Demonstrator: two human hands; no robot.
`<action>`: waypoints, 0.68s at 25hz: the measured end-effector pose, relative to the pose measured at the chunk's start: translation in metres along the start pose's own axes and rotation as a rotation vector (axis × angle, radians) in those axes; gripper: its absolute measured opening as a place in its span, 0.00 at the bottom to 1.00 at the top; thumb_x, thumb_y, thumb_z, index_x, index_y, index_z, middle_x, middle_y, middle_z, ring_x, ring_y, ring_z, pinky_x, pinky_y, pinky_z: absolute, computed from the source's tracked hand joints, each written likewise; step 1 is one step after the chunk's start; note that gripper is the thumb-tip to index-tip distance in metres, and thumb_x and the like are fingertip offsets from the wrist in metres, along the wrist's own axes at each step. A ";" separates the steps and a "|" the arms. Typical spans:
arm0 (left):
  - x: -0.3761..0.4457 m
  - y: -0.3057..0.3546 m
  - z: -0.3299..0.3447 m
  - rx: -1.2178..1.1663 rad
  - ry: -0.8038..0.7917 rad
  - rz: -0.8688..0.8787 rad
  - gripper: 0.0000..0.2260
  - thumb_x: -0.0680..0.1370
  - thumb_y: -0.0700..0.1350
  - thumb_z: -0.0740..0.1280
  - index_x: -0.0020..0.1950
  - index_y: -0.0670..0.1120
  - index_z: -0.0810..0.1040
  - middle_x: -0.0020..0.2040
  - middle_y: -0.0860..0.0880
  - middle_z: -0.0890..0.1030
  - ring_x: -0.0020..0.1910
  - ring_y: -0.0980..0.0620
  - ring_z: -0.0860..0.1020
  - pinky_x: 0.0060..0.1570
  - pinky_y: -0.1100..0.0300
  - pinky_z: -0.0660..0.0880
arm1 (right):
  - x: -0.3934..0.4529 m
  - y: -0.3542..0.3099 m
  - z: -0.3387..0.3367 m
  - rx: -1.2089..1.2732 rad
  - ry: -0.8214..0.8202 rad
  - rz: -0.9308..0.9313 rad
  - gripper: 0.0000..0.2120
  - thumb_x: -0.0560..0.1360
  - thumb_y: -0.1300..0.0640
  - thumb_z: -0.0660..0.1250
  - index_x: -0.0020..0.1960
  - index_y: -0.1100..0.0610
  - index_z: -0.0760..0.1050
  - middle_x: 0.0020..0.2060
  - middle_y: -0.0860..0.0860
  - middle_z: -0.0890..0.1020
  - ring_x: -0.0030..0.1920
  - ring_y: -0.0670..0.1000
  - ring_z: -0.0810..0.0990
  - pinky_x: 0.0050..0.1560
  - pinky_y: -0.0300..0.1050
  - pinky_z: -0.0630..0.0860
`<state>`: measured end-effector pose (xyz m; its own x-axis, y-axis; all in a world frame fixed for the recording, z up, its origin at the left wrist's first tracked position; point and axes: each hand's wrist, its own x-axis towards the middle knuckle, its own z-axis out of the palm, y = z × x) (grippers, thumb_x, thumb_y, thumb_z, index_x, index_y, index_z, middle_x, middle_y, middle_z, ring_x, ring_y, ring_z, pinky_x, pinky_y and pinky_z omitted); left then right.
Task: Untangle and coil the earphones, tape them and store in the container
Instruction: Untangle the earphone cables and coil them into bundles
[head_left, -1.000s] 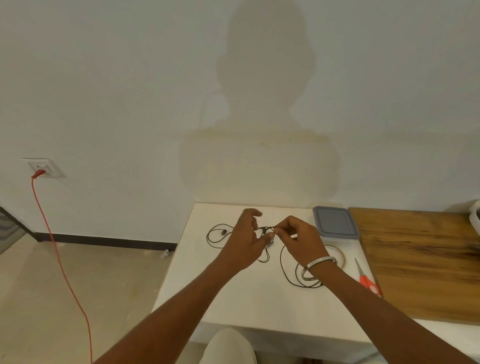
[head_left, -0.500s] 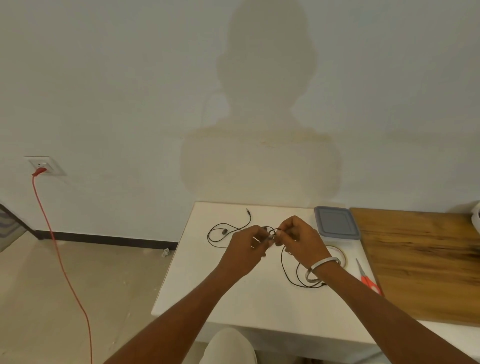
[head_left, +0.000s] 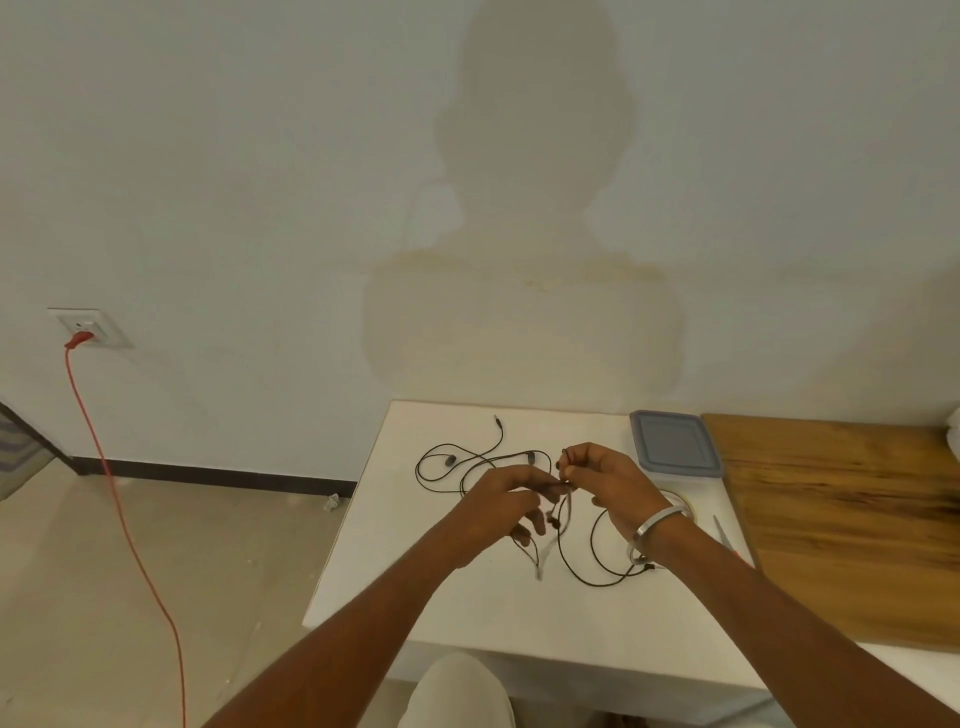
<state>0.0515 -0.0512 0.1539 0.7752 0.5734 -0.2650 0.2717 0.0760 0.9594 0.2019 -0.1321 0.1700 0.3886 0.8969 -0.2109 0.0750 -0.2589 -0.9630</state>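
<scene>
Hands (head_left: 498, 499) lower; container (head_left: 674, 443) lidded.

Bare forearms; 1 silver bangle (head_left: 655, 521); pale trousers (head_left: 457, 691)

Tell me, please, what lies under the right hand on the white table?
Under the right hand and wrist, loops of the black earphones cable and part of a tape roll show on the table. The wrist covers the rest of the roll.

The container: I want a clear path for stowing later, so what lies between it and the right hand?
In the head view, only bare white table separates the right hand from the lidded container; the tape roll lies nearer, beside the wrist.
</scene>
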 end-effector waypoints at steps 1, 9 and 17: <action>0.001 0.001 0.004 -0.035 0.005 -0.022 0.11 0.81 0.40 0.60 0.53 0.46 0.81 0.45 0.51 0.81 0.33 0.54 0.77 0.32 0.62 0.72 | 0.000 0.002 0.000 -0.007 -0.012 -0.017 0.06 0.76 0.66 0.62 0.45 0.57 0.75 0.41 0.52 0.80 0.37 0.41 0.79 0.33 0.27 0.71; 0.006 -0.004 0.013 -0.266 0.157 -0.171 0.06 0.79 0.46 0.67 0.48 0.44 0.78 0.33 0.50 0.72 0.23 0.57 0.64 0.24 0.65 0.62 | 0.003 0.010 -0.006 -0.028 -0.135 -0.093 0.10 0.73 0.67 0.65 0.40 0.54 0.72 0.39 0.50 0.79 0.40 0.50 0.75 0.39 0.37 0.71; 0.006 -0.007 0.005 -0.268 0.215 -0.157 0.04 0.80 0.46 0.65 0.48 0.47 0.79 0.34 0.51 0.73 0.25 0.55 0.65 0.27 0.63 0.64 | 0.000 0.020 -0.020 -0.681 -0.352 -0.383 0.32 0.74 0.72 0.59 0.38 0.33 0.78 0.61 0.41 0.67 0.54 0.36 0.70 0.56 0.25 0.65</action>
<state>0.0573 -0.0520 0.1446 0.5912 0.6937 -0.4114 0.1964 0.3709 0.9077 0.2219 -0.1448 0.1538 -0.0753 0.9964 -0.0398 0.7217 0.0269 -0.6917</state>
